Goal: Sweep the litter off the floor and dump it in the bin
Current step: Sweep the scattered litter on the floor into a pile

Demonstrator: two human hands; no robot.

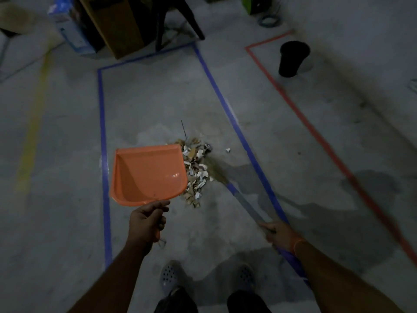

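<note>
Dustpan handle (158, 231) hidden in left grip (146, 222); broom bristles (216, 170) blurred; chair (178, 16) cut by top edge.

Both arms extended forward-down; left hand (146, 220) fingers curled gripping; right hand (278, 232) likewise.

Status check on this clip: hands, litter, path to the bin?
Left hand grips orange dustpan, right hand grips broom. Litter pile at pan's lip, none inside yet. Black bin upright beyond red tape, nothing between.
</note>
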